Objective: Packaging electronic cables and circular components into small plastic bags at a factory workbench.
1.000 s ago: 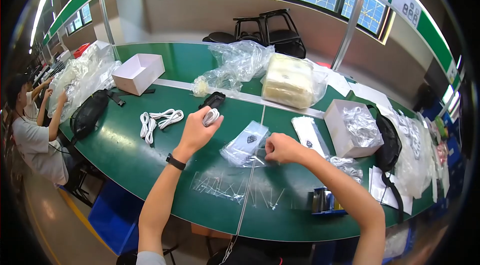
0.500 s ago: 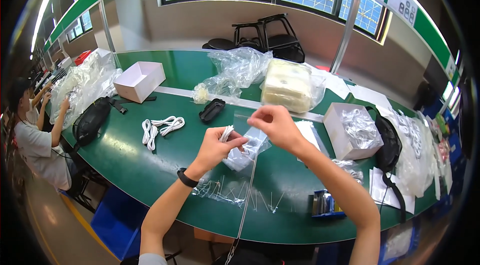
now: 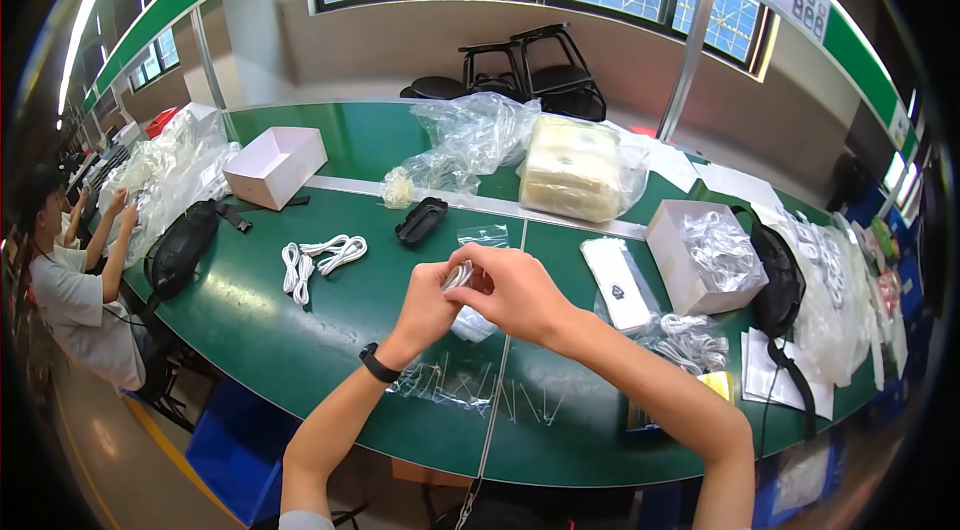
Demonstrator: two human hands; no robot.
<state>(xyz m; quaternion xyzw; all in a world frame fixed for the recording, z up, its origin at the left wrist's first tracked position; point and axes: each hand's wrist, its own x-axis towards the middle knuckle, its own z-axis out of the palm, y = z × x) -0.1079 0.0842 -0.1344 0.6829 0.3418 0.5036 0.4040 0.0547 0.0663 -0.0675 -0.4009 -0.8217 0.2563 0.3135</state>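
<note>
My left hand (image 3: 425, 302), with a dark wristband, is closed around a small bundle of white cable (image 3: 459, 276) above the middle of the green table. Against it, my right hand (image 3: 518, 288) presses thumb and fingertips to the bundle's near side; its fingers partly hide the cable. Behind and below both hands lies a clear plastic bag (image 3: 474, 327), mostly covered by them. Two coiled white cables (image 3: 338, 252) rest to the left. Nearer me, thin wire-like ties (image 3: 530, 404) lie scattered, several on a clear plastic sheet (image 3: 430, 385).
A black case (image 3: 422, 221) sits beyond my hands. White boxes stand left (image 3: 278, 166) and right (image 3: 695, 260), the right one filled with bagged items. A white package (image 3: 616, 285) and bagged cables (image 3: 688, 342) lie right. Another person (image 3: 85, 290) works at far left.
My right hand has come down and left from above the cable to meet my left hand at the bundle. The white package at right is now uncovered.
</note>
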